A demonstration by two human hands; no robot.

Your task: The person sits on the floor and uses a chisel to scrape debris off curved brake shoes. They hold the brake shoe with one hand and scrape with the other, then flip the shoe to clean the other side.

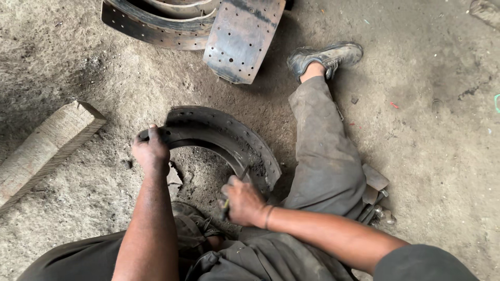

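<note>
A curved dark metal brake shoe [219, 132] with rows of rivet holes stands on its edge on the dirt floor in front of me. My left hand [151, 151] grips its left end, thumb over the rim. My right hand [242, 200] is closed around a thin dark tool [237, 182] whose tip rests against the inner side of the shoe's right part. My right leg in grey trousers stretches out beside the shoe.
More brake shoes [156, 23] and a rusty perforated one [242, 39] lie stacked at the top. A worn curved lining block [44, 148] lies at the left. Small metal pieces [375, 195] sit by my thigh. My black shoe [325, 57] rests on the dirt.
</note>
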